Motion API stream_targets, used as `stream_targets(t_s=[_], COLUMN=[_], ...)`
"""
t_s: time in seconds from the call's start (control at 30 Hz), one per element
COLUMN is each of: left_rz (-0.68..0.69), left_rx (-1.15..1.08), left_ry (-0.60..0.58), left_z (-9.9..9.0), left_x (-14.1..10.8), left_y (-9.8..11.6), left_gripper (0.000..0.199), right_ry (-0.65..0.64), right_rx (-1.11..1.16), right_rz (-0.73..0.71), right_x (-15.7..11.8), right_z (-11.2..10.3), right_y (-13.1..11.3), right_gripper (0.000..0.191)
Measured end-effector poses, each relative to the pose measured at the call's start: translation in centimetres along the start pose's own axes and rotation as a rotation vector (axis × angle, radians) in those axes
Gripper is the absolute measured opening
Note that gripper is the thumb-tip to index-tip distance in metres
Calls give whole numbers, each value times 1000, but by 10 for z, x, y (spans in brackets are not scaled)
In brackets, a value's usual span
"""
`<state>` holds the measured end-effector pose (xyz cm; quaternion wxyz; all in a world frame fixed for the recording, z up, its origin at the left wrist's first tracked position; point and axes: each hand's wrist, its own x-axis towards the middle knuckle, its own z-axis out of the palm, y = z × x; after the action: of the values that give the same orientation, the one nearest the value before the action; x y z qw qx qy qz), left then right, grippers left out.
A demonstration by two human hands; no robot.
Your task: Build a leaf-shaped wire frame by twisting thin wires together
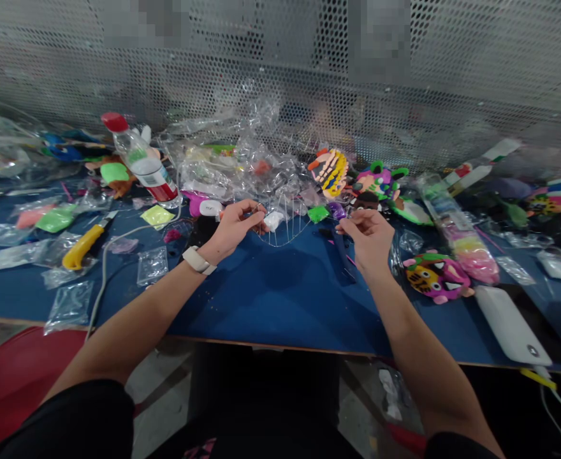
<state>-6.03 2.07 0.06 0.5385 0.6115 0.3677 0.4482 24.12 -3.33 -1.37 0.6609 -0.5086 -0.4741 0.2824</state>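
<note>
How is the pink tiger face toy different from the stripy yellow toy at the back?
The pink tiger face toy lies near the table's front by the right hand; the stripy yellow toy sits farther back by the clear plastic bags. The tiger shows teeth; the yellow one shows orange stripes. Both are colourful.

Two hands are working over the bench point(271, 299): the left hand point(235, 226) and the right hand point(369, 236). One bottle with a red cap point(141, 159) is lying tilted at the left. One yellow utility knife point(87, 242) is resting near it. One white power bank point(510, 325) is sitting at the right. Two bright animal masks are showing, one tiger mask point(436, 275) and one green-eared mask point(380, 180). One white watch point(198, 260) is sitting on the left wrist.
</note>
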Motion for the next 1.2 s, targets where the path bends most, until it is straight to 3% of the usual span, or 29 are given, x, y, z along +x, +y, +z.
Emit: stream_targets(t_s=[0.2,0.37,0.63,1.2], left_rz=[-36,-46,-69,-60], left_rx=[-59,-103,-113,-159], left_ry=[-37,-70,-104,-69], left_z=[0,-2,-3,-2], left_x=[-1,-2,-3,-2], left_y=[4,4,3,8], left_gripper=[19,20,16,16], right_ry=[-101,-119,-196,-155], right_rx=[121,164,128,192], right_rz=[155,204,176,207], right_x=[3,4,4,4], right_z=[-3,-4,-5,-6], right_y=[1,1,3,3], right_gripper=[38,39,40,39])
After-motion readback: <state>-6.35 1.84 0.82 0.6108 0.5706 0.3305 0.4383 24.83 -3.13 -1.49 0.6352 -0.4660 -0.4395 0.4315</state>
